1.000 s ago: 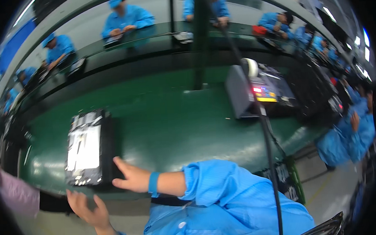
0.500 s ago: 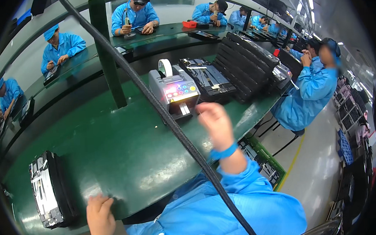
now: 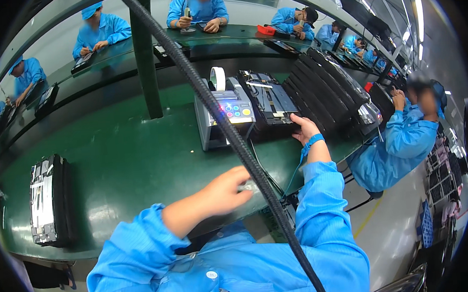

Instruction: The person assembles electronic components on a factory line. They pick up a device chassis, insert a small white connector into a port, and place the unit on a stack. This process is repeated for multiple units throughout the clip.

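Note:
My right hand [image 3: 306,128], a blue wrist strap [image 3: 311,141] on its wrist, grips the near right corner of an opened tablet [image 3: 270,100]. Its thumb lies on top, and the other fingers are partly hidden at the edge. The tablet tops a dark stack and shows its inner parts. My left hand [image 3: 223,193] hangs over the table's front edge with thumb and fingers apart, holding nothing visible; a black cable crosses just beside its fingertips. Left of the tablet stands a grey tape dispenser [image 3: 226,117] with a white tape roll [image 3: 218,79] and lit buttons.
A leaning row of black tablets [image 3: 321,91] stands right of the stack. Another stack of opened tablets [image 3: 49,200] sits at the far left of the green table [image 3: 124,173]. A thick black cable [image 3: 205,97] slants across the view. Co-workers in blue sit beyond and at the right.
My right hand has moved from before the dispenser to the tablet's corner and closed on it. My left hand has come from the lower left toward the middle. The view has shifted.

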A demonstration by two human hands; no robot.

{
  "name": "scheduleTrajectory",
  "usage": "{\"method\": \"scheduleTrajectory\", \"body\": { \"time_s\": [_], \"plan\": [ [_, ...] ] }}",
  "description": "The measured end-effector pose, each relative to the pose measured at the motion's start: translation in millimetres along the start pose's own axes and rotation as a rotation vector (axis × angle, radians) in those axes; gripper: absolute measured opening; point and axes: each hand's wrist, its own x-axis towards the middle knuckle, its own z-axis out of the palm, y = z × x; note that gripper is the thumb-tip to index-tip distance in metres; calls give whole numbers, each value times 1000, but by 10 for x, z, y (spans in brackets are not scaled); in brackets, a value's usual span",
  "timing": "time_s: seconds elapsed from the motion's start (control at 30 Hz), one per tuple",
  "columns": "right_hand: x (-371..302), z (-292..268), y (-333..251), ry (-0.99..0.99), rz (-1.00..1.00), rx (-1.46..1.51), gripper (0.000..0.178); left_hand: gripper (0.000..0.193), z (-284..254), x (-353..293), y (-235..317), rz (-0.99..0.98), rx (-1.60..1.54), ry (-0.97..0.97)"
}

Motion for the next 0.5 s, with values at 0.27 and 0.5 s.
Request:
{"method": "scheduleTrajectory", "body": {
  "time_s": [0.27,0.5],
  "plan": [
    [-138,79,-28,8,-59,-4,60,94,481,1212,-634,-460,-297,402],
    [-81,1,83,-46,-146,98,55,100,615,1284,-451,-541,-98,509]
  ]
}}
